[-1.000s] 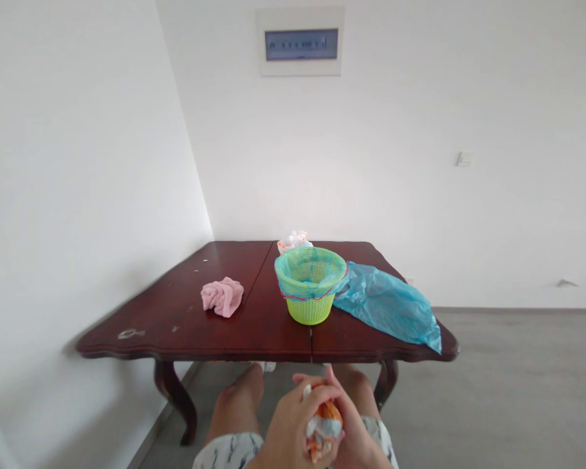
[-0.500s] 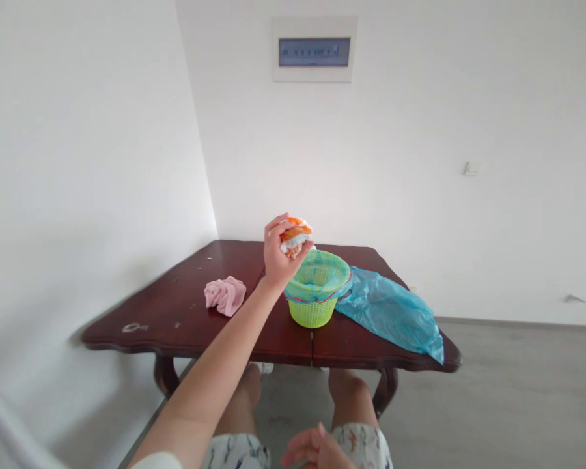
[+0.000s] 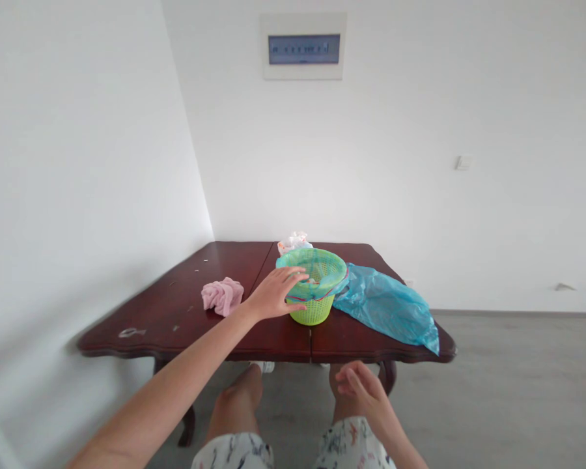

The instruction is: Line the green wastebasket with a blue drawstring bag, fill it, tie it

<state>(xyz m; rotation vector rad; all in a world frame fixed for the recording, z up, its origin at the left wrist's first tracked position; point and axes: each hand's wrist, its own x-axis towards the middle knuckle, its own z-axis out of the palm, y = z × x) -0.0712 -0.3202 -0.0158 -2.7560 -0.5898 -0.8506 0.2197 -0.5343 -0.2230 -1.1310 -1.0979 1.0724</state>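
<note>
My left hand (image 3: 277, 293) reaches to the left side of a light green plastic basket (image 3: 312, 312), thumb and fingers spread at its rim. Nothing shows in that hand. A thin blue-green bag with a red band lines the basket and folds over the rim. Inside the basket a small whitish bit is visible; most of the inside is hidden. Low over my lap, in front of the table edge, my right hand (image 3: 364, 385) hovers with loosely bent fingers and holds nothing.
On the dark red table (image 3: 268, 342), a crumpled pink cloth (image 3: 223, 297) lies left of the basket. A blue plastic bag (image 3: 388, 306) spreads to the right. Behind the basket sits a crumpled white plastic bag (image 3: 294, 241). Walls stand behind and to the left.
The crumpled orange and white wrapper has left my left hand, which has dropped to the basket rim and opened. My right hand has risen and moved right.
</note>
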